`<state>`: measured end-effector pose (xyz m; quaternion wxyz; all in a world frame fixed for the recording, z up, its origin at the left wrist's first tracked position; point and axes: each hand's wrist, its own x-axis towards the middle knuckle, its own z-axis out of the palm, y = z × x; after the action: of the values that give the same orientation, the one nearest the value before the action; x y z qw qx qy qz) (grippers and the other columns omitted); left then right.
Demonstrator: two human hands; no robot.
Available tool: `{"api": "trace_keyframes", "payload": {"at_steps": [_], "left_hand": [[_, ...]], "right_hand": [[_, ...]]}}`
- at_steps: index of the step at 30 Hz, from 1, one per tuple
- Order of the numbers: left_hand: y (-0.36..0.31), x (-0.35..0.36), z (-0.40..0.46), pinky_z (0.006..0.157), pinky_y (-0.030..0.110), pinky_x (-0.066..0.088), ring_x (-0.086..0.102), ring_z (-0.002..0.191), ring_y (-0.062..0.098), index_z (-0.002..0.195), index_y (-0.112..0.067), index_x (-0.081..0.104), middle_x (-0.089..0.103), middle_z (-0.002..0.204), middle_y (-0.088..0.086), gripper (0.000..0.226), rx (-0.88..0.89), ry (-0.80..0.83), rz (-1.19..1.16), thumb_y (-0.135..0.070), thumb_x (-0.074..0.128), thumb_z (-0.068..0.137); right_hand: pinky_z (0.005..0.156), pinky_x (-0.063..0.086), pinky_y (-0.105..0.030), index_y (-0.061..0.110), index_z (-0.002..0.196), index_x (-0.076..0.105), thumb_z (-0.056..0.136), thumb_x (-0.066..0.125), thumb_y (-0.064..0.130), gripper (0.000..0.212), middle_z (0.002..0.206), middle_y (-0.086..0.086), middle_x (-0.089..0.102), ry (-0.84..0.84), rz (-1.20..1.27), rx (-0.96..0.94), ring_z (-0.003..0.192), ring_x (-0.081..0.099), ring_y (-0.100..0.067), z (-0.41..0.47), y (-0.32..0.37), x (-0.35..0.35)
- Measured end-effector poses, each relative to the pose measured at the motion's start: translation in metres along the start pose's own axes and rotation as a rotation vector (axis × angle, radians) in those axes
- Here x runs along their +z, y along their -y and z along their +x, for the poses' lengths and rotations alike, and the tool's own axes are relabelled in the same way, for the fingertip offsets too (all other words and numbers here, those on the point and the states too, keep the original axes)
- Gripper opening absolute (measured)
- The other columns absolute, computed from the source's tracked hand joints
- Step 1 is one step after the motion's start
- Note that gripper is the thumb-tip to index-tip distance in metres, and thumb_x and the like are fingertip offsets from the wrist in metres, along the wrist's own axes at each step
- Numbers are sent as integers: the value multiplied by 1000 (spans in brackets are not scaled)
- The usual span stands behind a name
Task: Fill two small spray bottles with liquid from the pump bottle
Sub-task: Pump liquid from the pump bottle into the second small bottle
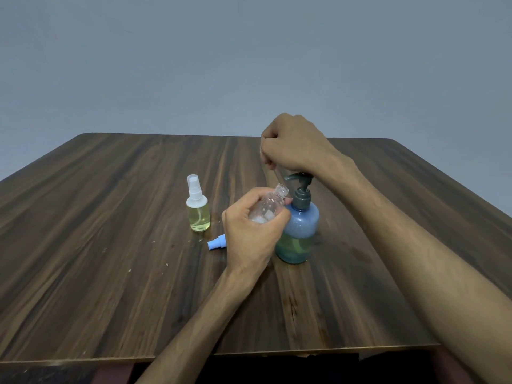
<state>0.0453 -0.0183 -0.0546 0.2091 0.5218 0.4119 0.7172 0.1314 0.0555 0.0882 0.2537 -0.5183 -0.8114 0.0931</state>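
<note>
My left hand (pixel 252 231) grips a clear, uncapped small spray bottle (pixel 273 203), tilted with its open neck just under the spout of the blue pump bottle (pixel 299 228). My right hand (pixel 291 145) is a closed fist whose heel rests on the dark pump head (pixel 300 177). The pump bottle holds greenish liquid in its lower part. A second small spray bottle (pixel 198 212), capped in white and holding yellowish liquid, stands upright to the left. A blue spray cap (pixel 217 242) lies on its side on the table beside my left hand.
Everything rests on a dark wooden table (pixel 110 245) in front of a plain grey wall. A few small crumbs dot the tabletop near the bottles. The table's near edge runs just below my forearms.
</note>
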Motion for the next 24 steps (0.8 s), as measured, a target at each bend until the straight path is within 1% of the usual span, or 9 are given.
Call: {"api": "trace_keyframes", "payload": {"at_steps": [3,6,10,12,14,18,19,22,24], "left_hand": [[1,0,0,72,21,55,71,78,8,94,-5,80,78,82,4,18,8,9,21,-2,73,78],[2,-1,0,70,24,54,68,76,8,93,-5,79,75,80,5,16,-1,4,23,-4,73,78],[2,-1,-1,73,19,54,70,79,4,95,-6,81,77,82,0,18,-2,13,18,-4,74,79],[2,0,0,74,20,55,71,80,6,95,-6,81,78,83,3,18,-10,7,12,-4,74,78],[3,0,0,74,21,55,70,80,8,93,-6,81,78,83,5,18,-10,-1,12,-4,73,78],[3,-1,0,74,21,53,69,79,5,92,-7,81,77,82,1,17,-9,5,14,-2,73,77],[3,-1,0,74,21,53,69,79,5,92,-8,81,78,82,0,18,-9,8,14,-2,73,78],[4,0,1,73,21,53,69,79,5,92,-8,80,77,81,-2,17,-17,7,10,-2,74,78],[4,0,0,73,23,55,69,79,7,92,-8,80,77,82,0,16,-15,10,16,-1,75,79]], "right_hand": [[59,42,-32,-1,82,73,77,53,14,25,72,-14,72,38,-107,-5,64,51,-24,-8,-3,16],[58,39,-31,2,76,68,78,52,14,20,69,-9,69,51,-123,3,66,51,-25,-9,-1,18],[66,52,-34,-4,86,73,79,49,14,31,68,-9,69,12,-64,-14,60,53,-23,-6,1,10],[78,58,-39,0,87,75,82,48,19,33,74,-7,77,51,-71,9,71,68,-28,-8,-2,14],[82,58,-39,3,90,76,86,47,22,36,79,-6,78,89,-91,19,84,72,-29,-8,-1,17],[80,55,-38,0,97,74,94,43,24,39,89,-13,79,61,-71,4,71,64,-24,-5,2,11],[79,54,-38,1,98,74,94,43,24,39,89,-12,79,68,-75,6,72,63,-23,-5,1,11],[80,52,-39,6,96,76,95,44,26,38,88,-6,78,141,-124,21,88,70,-26,-8,0,16],[79,51,-39,5,98,76,95,44,25,38,89,-7,79,151,-123,24,87,70,-27,-7,2,14]]}}
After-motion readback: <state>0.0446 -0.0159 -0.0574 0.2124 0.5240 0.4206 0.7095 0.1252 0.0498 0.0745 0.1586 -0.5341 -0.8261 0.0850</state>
